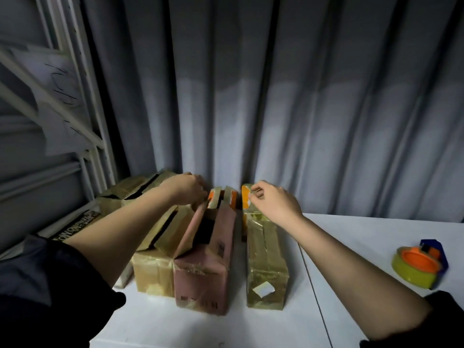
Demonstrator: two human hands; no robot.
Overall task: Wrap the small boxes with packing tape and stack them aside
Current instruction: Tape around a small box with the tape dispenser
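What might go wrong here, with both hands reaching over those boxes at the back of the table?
The left hand reaches across the open pink box, whose raised flaps a forearm could catch or bend. The right hand pinches an orange box above the taped box; a slip might drop it behind. The tape dispenser lies far off to the right.

Three cartons sit side by side, running away toward the curtain. Take the pink box [203, 275] as the marker: it's in the middle, top flaps gaping. Touching its left flank is a tan box [153, 272], flaps also up, tape glinting on its front. Just right of the pink one, a small gap apart, stands the taped box [266, 270], wrapped all over in glossy yellowish tape, a white sticker on its near face. Well off to the right lies the tape roll [415, 270], flat, yellow with an orange core.
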